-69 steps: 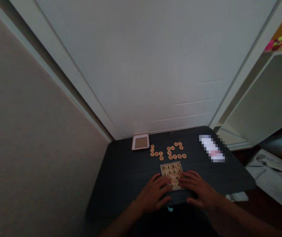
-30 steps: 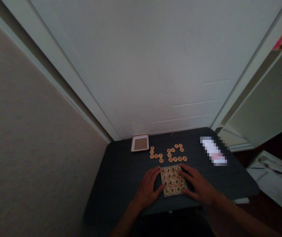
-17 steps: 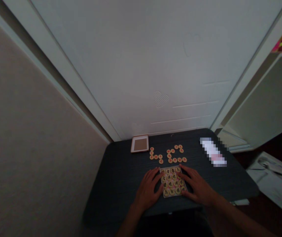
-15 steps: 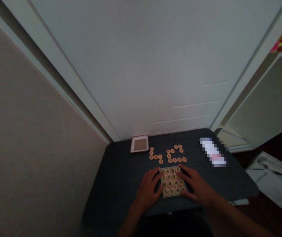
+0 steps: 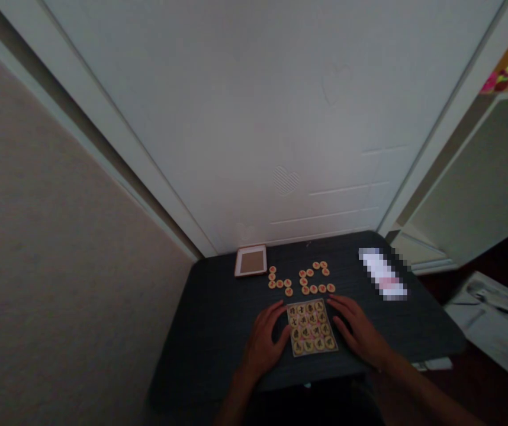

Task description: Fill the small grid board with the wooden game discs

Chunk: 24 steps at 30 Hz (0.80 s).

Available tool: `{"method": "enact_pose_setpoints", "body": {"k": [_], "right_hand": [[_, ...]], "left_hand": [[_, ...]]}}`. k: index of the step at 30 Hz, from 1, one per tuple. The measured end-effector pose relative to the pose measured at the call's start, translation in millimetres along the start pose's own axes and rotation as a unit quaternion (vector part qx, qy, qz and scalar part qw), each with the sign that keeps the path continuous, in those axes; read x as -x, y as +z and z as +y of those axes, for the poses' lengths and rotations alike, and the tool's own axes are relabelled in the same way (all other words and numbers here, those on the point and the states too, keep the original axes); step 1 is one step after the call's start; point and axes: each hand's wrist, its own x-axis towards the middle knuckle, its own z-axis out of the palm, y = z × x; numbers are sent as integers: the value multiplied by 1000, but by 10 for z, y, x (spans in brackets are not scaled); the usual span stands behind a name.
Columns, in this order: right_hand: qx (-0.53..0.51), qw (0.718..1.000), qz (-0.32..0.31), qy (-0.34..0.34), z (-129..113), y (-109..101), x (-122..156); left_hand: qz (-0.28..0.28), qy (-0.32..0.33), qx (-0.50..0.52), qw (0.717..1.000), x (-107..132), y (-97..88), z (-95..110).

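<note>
A shallow square tray (image 5: 296, 355) lies near the front of the dark table, with Chinese chess pieces (image 5: 308, 345) in rows inside it, their characters dark. Along its left edge rests my left hand (image 5: 265, 340), fingers spread; its thumb is at the rim, whether touching I cannot tell. My right hand (image 5: 360, 334) lies to the right of the tray, a small gap away, fingers apart and holding nothing. Behind the tray, red-lettered chess pieces form two figures: an angular left one (image 5: 279, 284) and a larger curved right one (image 5: 314, 289).
At the table's back left sits a square open box or lid (image 5: 253, 262) with a brown inside. A pixelated pale object (image 5: 382, 273) lies on the right of the table (image 5: 209, 319). The back edge meets a white panel (image 5: 245, 148). White boxes (image 5: 494, 331) stand on the floor at right.
My right hand has drawn away to the right from the tray's edge. My left fingers have come off the pieces, uncovering the tray's left side. The pieces stay in place.
</note>
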Motion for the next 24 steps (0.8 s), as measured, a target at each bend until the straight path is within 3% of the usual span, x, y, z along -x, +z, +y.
{"method": "enact_pose_setpoints", "body": {"k": [7,10,13,16,18,24], "right_hand": [[26,999,37,-15,246,-125,-168],[24,997,68,1,316,-164,-167],[11,996,82,28,330,-167,-104],[15,995,80,49,319,-146,-47],[28,994,90,64,312,-130,-40],[32,982,153,101,280,-142,-93]], "left_hand": [[77,-44,60,994,-30,41,-102],[95,-55,60,992,-188,-103,-172],[89,-31,30,995,-508,-332,-207],[49,-1,-10,999,-939,-499,-159],[-13,26,-43,999,-1235,-505,-81],[-128,80,-58,987,-1865,-114,147]]}}
